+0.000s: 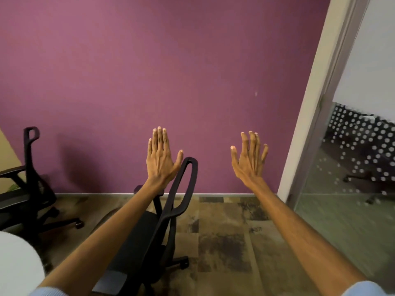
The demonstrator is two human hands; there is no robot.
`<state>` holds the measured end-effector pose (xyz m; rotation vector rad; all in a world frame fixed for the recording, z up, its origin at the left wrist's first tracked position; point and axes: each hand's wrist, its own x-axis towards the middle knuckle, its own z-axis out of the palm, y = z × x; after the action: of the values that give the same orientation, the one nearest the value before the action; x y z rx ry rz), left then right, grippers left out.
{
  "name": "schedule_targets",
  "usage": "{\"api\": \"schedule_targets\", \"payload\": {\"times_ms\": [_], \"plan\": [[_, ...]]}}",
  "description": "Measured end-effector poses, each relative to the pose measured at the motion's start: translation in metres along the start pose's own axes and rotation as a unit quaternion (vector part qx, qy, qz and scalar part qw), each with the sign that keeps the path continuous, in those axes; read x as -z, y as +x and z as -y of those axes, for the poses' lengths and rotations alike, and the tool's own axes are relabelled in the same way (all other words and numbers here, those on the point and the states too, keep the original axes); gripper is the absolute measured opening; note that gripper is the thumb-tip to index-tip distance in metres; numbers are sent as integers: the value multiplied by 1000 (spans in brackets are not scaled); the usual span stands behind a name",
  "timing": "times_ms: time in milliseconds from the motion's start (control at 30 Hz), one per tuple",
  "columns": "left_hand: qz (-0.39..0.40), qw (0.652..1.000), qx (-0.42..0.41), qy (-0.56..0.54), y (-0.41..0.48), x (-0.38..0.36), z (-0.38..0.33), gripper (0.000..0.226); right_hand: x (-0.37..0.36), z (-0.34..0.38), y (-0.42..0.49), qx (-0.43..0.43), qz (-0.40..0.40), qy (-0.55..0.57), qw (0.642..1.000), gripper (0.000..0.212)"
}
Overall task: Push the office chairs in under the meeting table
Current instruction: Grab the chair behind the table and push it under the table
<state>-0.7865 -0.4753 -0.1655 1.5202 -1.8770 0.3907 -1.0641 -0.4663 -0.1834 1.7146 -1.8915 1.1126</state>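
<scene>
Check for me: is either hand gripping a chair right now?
No: the left hand and right hand are both open and raised, fingers spread, clear of the nearer chair.

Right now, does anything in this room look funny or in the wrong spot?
Yes. The black office chair in the middle stands out on the open carpet, turned sideways near the purple wall, not tucked under any table. A second chair at the left also stands out on the floor. Both hands, left and right, are raised, open and empty.

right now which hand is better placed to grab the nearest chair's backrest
Left. The left hand hovers open right beside the top of the black office chair's backrest, thumb nearly at its frame. The right hand is also open but farther off, toward the glass door.
</scene>
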Motion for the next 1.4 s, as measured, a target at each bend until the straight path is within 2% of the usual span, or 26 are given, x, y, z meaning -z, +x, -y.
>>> {"api": "schedule_targets", "payload": {"times_ms": [133,467,767,1000,1333,1400], "plan": [[0,1000,3,2,34,-37,-22,84,-22,-37,28,-16,7,3,1000,58],[8,998,43,37,85,-99,-46,83,-83,-82,91,26,29,44,998,57],[-8,985,132,109,77,-130,-59,83,-138,-112,132,92,78,115,986,57],[-22,957,229,175,39,-132,-95,85,-162,-129,153,159,114,181,964,55],[-31,932,286,222,9,-120,-110,85,-187,-112,146,220,162,269,924,52],[-32,916,310,252,-1,-120,-107,85,-202,-98,139,248,181,294,905,52]]}}
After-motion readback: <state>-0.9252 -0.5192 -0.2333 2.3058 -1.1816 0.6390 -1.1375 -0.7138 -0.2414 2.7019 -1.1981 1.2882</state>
